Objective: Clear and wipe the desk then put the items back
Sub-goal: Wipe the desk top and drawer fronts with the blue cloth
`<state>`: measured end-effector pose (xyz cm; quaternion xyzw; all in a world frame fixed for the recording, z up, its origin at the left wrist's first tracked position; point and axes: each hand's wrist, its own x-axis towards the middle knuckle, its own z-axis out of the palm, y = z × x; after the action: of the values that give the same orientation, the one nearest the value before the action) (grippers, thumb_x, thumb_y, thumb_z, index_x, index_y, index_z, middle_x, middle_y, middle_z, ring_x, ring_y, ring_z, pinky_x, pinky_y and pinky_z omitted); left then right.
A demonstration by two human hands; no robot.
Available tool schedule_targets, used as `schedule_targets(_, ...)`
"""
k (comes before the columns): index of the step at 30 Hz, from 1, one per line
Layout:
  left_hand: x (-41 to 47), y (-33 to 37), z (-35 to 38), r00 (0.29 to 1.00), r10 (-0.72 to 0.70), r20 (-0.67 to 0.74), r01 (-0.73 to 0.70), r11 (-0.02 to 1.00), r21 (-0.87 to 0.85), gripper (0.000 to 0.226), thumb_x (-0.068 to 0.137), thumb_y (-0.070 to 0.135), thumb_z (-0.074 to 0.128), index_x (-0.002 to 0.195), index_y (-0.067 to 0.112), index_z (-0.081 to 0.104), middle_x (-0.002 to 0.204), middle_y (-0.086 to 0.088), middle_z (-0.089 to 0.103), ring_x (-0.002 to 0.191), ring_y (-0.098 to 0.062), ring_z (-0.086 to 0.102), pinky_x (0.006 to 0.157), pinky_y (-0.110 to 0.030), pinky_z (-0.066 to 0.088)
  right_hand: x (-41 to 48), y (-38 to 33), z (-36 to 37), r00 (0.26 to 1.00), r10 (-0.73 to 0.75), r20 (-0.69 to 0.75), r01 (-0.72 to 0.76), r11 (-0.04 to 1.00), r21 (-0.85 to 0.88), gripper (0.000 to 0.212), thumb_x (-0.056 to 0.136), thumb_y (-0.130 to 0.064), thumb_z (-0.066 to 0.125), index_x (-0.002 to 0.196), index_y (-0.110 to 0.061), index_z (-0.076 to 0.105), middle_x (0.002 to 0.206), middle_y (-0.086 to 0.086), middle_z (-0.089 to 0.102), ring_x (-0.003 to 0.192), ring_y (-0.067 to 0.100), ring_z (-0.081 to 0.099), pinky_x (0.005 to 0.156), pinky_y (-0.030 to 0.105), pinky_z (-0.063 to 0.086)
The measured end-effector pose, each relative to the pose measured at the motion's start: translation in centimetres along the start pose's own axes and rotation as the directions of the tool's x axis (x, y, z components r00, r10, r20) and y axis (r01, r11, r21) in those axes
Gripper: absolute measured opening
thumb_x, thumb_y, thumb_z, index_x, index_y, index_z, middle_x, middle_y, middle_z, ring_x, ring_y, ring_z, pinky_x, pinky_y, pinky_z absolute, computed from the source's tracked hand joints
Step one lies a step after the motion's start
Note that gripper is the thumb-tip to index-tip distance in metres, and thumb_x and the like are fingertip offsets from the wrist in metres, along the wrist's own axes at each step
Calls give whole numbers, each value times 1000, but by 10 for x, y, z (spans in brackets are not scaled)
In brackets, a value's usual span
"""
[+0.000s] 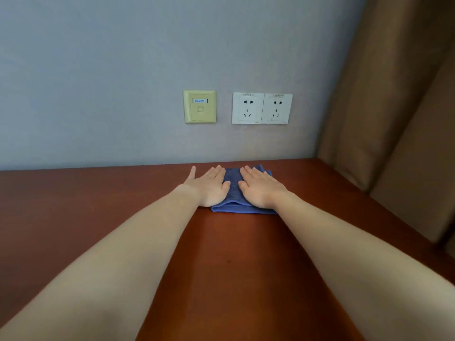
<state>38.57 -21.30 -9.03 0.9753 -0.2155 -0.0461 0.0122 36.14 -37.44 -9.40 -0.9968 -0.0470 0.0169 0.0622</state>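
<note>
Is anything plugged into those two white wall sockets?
No, both white sockets above the desk show bare slots with no plug or cable in them.

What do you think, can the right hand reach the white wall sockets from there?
Probably yes. The right hand lies flat on the blue cloth near the wall, and nothing stands between it and the white sockets just above.

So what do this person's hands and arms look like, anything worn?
The left hand and right hand are bare: no gloves, rings or watch visible. The left forearm and right forearm are bare too, up to the frame edge; no sleeves or wristbands show.
</note>
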Motion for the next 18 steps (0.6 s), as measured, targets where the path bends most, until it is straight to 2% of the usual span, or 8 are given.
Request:
schedule_targets(10,71,-12,-8,999,-27,-17,27,1000,15,57,105,38,9,156,14,1,164,1,-2,150,-12,-1,119,-48,-11,75,22,-4,1000,9,-29,-9,1000,-16,56,104,-35,16,155,-13,7,163,2,2,150,17,2,120,33,2)
schedule_targets(18,59,-6,-10,1000,-28,-1,28,999,41,57,105,36,9,156,12,-2,164,-1,-4,150,-13,-4,118,-45,-12,63,17,-4,1000,11,-24,-11,1000,-11,57,104,-34,17,155,-12,7,163,4,3,150,18,4,121,34,4)
